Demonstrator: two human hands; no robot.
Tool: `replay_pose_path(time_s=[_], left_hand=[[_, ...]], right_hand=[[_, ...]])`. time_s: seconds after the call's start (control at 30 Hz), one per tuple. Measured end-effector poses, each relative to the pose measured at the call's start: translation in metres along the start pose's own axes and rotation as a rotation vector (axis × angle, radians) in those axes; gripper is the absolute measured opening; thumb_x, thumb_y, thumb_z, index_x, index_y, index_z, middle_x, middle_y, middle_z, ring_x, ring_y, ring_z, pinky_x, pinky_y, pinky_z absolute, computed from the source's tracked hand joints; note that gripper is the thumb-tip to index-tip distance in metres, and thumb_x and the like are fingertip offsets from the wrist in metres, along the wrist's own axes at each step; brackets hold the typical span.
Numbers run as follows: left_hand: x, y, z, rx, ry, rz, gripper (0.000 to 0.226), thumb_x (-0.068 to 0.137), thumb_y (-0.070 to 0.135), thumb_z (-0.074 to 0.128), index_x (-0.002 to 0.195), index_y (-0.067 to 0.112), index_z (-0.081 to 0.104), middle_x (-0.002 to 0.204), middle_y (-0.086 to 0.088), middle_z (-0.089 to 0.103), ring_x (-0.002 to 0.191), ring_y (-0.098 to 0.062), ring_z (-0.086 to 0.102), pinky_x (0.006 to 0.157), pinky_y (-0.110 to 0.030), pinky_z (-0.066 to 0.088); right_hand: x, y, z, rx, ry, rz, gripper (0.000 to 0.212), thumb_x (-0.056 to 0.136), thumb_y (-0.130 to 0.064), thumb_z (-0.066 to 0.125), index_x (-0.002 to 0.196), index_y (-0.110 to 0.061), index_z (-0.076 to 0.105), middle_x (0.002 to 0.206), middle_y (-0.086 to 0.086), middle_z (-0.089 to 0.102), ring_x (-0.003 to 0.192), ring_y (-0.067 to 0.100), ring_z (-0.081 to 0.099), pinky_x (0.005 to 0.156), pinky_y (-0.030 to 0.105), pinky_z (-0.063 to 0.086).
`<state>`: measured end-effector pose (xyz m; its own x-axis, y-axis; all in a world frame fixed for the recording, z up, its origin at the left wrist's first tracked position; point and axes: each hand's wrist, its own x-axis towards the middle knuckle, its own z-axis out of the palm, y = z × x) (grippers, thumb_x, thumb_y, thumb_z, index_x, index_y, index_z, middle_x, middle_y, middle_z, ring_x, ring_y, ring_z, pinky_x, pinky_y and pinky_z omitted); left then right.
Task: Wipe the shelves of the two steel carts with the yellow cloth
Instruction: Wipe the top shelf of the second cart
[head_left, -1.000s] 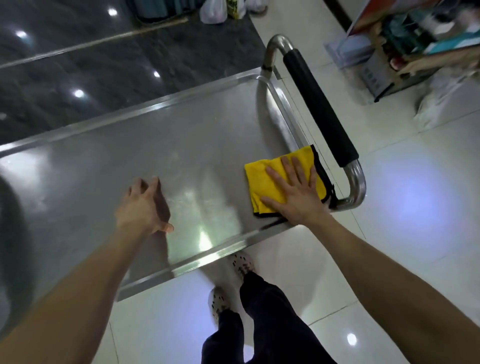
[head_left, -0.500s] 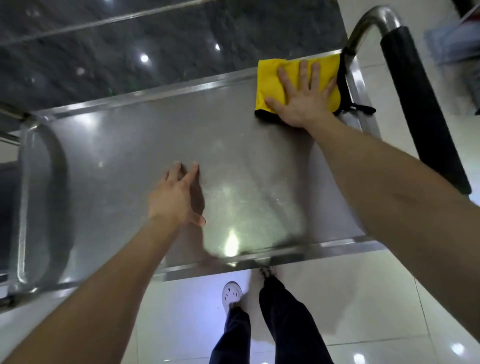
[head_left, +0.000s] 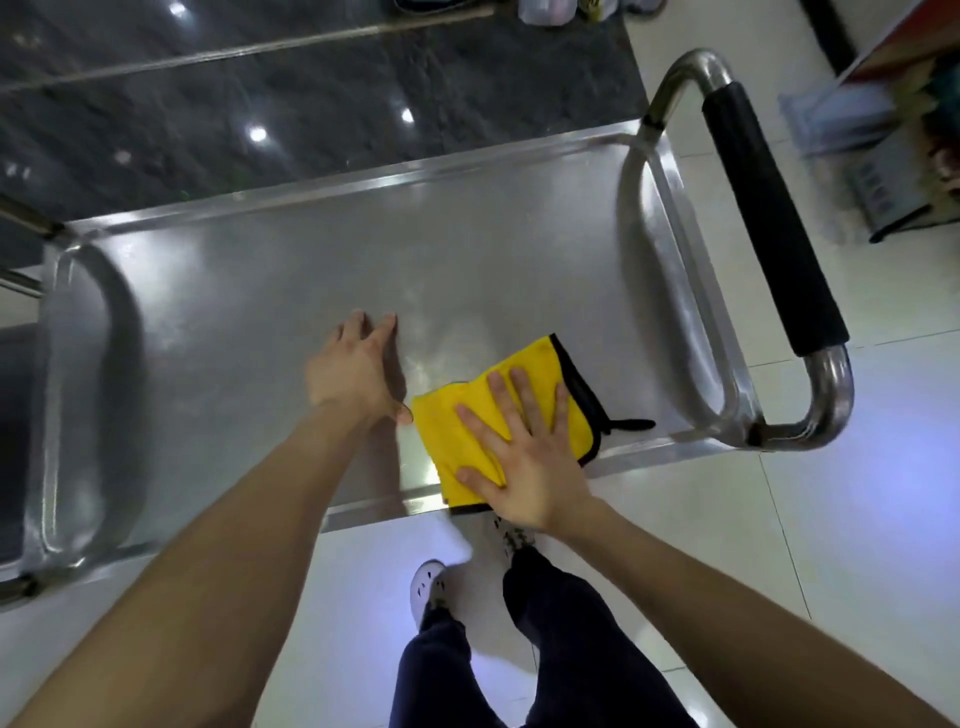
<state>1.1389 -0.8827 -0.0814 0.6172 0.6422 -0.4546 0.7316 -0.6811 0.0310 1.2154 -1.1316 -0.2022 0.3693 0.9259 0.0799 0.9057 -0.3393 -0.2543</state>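
The one head-worn wide-angle camera looks steeply down from close above the near long edge of the steel cart's top shelf, facing across the shelf toward the dark floor beyond it, the black-padded handle at the shelf's right end.

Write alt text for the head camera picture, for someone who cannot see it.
Seen from above, a person's right hand presses a yellow cloth flat on a steel cart shelf, near its front edge. The left hand rests on the shelf beside it; a black-padded handle is at the right.
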Motion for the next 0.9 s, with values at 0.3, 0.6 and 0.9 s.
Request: replay_pose_path(time_s=[0.3,0.6,0.9], left_hand=[[-0.038,-0.077,0.005,-0.176,-0.023,0.082,0.138,0.048,0.047,0.107,0.166,0.032,0.036,0.169,-0.011,0.034,0.153,-0.038,0.038,0.123,-0.051,0.038],[-0.045,-0.159,0.020,-0.062,-0.106,-0.059,0.149,0.049,0.057,0.105,0.170,0.034,0.023,0.175,-0.012,0.020,0.157,-0.041,0.027,0.123,-0.058,0.037],[-0.041,-0.162,0.021,-0.016,-0.024,-0.040,0.144,0.054,0.068,0.098,0.170,0.041,0.017,0.174,0.000,0.022,0.159,-0.032,0.024,0.118,-0.054,0.045]], right_hand=[[-0.005,-0.020,-0.014,-0.083,-0.170,0.115,0.080,0.100,-0.083,0.031,0.170,-0.047,0.015,0.181,0.005,-0.002,0.166,0.034,-0.007,0.121,0.079,0.007],[0.105,-0.029,-0.012,-0.031,-0.280,0.309,0.086,0.093,-0.091,0.032,0.166,-0.056,0.002,0.180,-0.001,-0.014,0.164,0.030,-0.021,0.120,0.079,-0.005],[0.343,-0.024,0.007,0.015,-0.311,0.378,0.096,0.082,-0.099,0.017,0.166,-0.056,0.000,0.180,0.005,-0.016,0.163,0.037,-0.021,0.115,0.082,-0.017]])
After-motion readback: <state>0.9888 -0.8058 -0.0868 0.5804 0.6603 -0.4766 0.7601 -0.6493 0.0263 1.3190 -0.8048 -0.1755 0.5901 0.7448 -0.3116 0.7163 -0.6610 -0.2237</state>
